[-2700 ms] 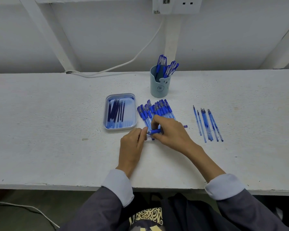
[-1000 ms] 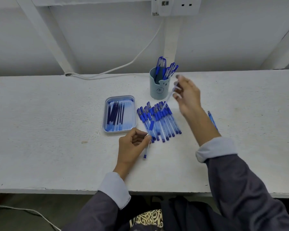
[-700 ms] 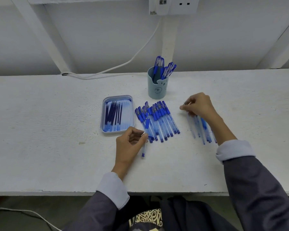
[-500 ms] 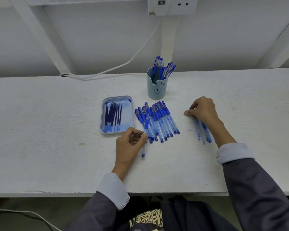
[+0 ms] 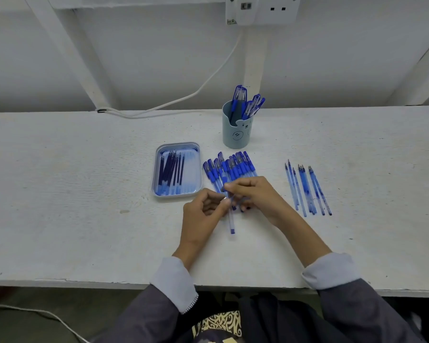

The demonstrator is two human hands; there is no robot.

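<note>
- A plain assembly station, workshop-like.
- Rough white-painted worktop (image 5: 60, 194) against a bare white wall with slanted braces (image 5: 67, 50).
- Double wall socket (image 5: 265, 8) overhead, its cable (image 5: 183, 100) trailing down to the worktop.
- Pen parts sorted in batches: dark refills in a tray (image 5: 176, 197), capped pens (image 5: 243, 167) in a row, thin clear tubes (image 5: 306, 189) laid side by side, more pens in a cup (image 5: 235, 134).

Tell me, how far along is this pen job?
Done, it seems: several pens stand in the cup, and pale refills lie in a row at the right. In hand: the left hand grips one pen while the right hand pinches its top end. Left, probably: the row of pens beyond the hands and the dark refills in the tray.
</note>
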